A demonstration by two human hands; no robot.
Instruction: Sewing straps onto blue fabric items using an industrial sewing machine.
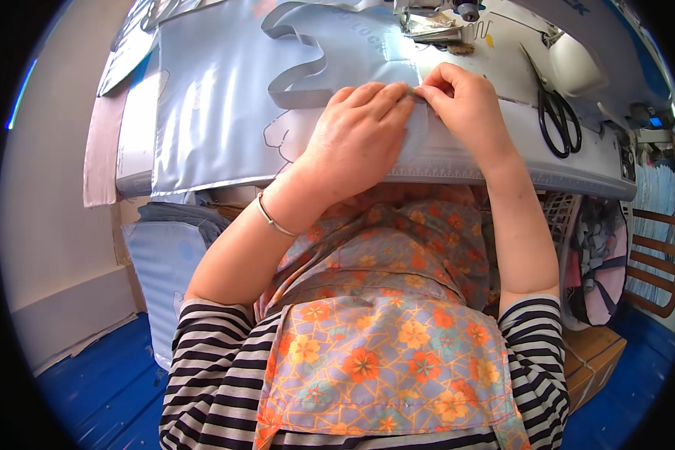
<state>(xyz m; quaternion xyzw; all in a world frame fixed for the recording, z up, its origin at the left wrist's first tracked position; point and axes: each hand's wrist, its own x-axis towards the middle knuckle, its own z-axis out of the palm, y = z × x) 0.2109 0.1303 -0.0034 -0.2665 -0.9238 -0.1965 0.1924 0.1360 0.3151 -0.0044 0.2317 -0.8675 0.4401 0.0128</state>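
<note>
— Pressing the grey strap [300, 96] flat onto the shiny blue sheet [217, 112], that's where I am. My left hand [356, 139] lies palm down, fingers spread over the strap and the cloth beneath it, and my right hand [465, 101] is bunched up, fingertips pinching the strap's end. The two hands meet at the fingertips.

— Has any of it been stitched yet?

— Hard to say from here. The spot I'm holding sits on the table [577, 176] just in front of the sewing machine [435, 19], not under its needle, so I'd judge this end is lined up but not sewn. The rest of the strap loops back loose across the sheet toward the far edge.

— And the scissors?

— Black scissors [559, 116] lie shut on the table to my right, well apart from both hands. Nobody's touching them.

— Much left, then?

— I'd guess so. The sheet is spread wide and hangs off the near edge over my apron [382, 352], and a basket [566, 217] of grey scraps waits beside my right elbow.
</note>
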